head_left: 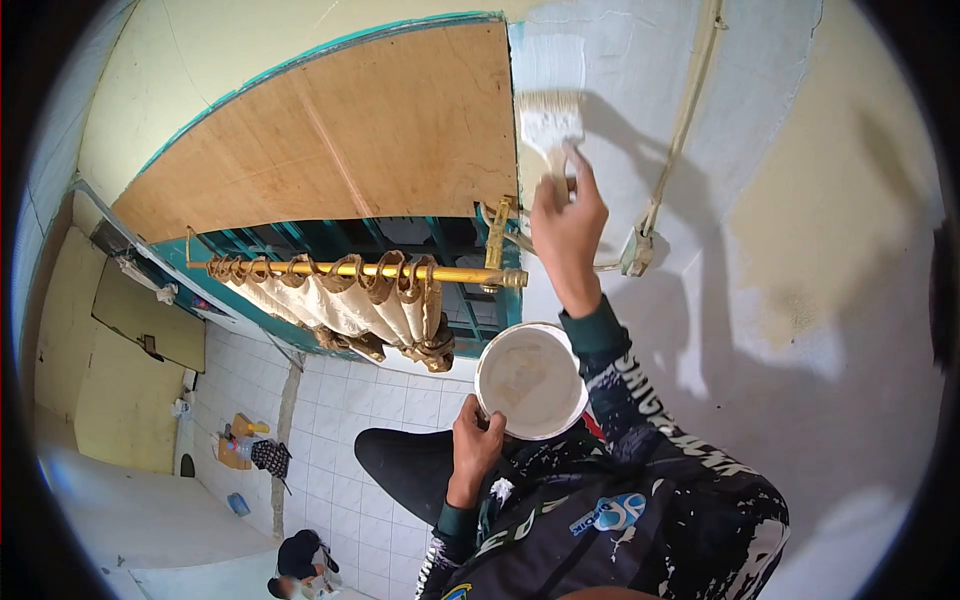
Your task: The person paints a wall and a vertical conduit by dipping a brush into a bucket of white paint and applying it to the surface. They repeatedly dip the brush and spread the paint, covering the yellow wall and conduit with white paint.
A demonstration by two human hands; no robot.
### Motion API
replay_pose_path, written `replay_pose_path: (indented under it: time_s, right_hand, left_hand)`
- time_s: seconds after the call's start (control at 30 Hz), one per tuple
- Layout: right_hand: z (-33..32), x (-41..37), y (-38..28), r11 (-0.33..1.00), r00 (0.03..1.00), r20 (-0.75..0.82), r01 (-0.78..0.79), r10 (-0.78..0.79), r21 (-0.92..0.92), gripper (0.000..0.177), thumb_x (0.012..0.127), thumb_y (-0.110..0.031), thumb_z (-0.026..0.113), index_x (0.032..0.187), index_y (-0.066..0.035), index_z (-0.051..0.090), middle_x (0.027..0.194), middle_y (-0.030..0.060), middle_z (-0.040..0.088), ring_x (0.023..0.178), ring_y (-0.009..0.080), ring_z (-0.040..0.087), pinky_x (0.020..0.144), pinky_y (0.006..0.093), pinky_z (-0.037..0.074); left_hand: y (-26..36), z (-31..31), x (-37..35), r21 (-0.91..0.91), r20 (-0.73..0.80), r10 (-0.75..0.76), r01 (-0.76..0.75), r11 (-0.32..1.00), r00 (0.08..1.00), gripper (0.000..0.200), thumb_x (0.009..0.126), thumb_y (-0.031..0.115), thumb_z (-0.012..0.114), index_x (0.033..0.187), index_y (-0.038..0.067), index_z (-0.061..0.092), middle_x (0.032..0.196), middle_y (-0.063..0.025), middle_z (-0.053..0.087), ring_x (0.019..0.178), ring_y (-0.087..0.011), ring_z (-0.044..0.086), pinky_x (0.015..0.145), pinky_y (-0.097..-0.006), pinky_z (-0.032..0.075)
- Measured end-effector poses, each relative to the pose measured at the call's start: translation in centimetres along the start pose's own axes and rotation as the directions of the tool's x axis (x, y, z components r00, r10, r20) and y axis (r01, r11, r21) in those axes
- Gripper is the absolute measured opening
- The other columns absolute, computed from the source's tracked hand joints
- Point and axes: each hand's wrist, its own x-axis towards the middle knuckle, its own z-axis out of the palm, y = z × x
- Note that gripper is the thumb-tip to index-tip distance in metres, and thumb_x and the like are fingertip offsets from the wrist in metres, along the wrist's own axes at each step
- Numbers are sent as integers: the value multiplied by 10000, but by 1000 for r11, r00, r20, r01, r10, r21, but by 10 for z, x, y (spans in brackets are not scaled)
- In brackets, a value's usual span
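Observation:
My right hand is raised to the wall and closed around the handle of a wide paintbrush. White paint coats the brush, and its bristles touch the wall beside the wooden panel's edge. A wet white patch shows just above the bristles. Lower down, my left hand grips the rim of a round white paint bucket, held in front of my body. Pale paint covers the bucket's inside and bottom.
A brown plywood panel with teal trim adjoins the painted wall. Below it, a gold curtain rod with a bunched curtain juts near my right forearm. A cable runs down to a socket box. Another person sits on the tiled floor.

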Motion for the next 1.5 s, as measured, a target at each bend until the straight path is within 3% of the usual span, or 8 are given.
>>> replay_pose_path:
  time_s: [0.1,0.37,0.47,0.7,0.9,1.0,1.1,1.5]
  right_hand:
    - [16,27,1,980,977,-84,198,-195,28,452,875,10,599,1324,48,580,940,261,715,791,341,736,710,385,556]
    - [19,-32,57,990,993,8,-114,115,-84,465,869,1,617,1331,29,576,835,240,696,742,335,716,700,389,552]
    - [15,-52,88,989,1000,6,-14,15,-148,463,870,-4,622,1331,23,577,834,232,696,742,326,717,703,387,554]
    - [-6,-15,20,1000,1000,22,13,-13,-25,430,883,-17,619,1308,31,590,818,225,689,664,290,673,647,392,525]
    - [17,-11,55,997,999,-17,45,-46,-63,436,880,-7,601,1312,43,571,865,272,703,757,378,720,699,420,551]
    - [14,-43,73,977,979,66,-186,193,-104,463,870,-17,609,1327,42,559,884,266,712,772,379,724,710,422,555]
    - [16,-63,100,983,992,43,-114,121,-142,460,874,-23,604,1326,46,561,893,262,714,771,381,724,713,432,559]
    - [-10,-74,133,895,885,232,-328,403,-302,503,858,-66,561,1319,129,510,1130,371,654,1094,498,641,955,502,502]
  left_hand:
    - [-8,-1,1,78,41,-1,-2,997,999,127,890,38,572,980,-50,552,778,-75,619,626,-109,595,555,-284,534]
    - [-2,0,0,133,23,36,-39,990,999,120,887,51,591,960,-38,558,760,-59,593,630,-86,544,537,-273,492]
    - [9,2,-5,47,-4,53,-53,997,999,146,891,69,614,905,-48,527,697,-75,582,589,-117,599,522,-299,536]
    - [8,4,-1,-4,15,-16,16,1000,1000,135,890,57,611,916,-51,534,708,-80,576,604,-113,595,524,-301,543]
    - [7,6,1,120,20,72,-74,990,997,125,886,44,611,913,-48,531,719,-77,574,615,-105,577,525,-298,547]
    - [8,7,0,0,15,-21,21,1000,1000,128,882,40,610,925,-54,534,715,-76,576,616,-104,576,523,-302,545]
    - [16,4,-5,33,18,-4,3,999,1000,134,880,39,607,934,-59,534,703,-72,577,620,-103,577,520,-304,545]
    - [-15,4,-1,101,-30,100,-96,990,995,153,858,75,629,883,-42,533,662,-66,523,584,-103,485,524,-323,469]
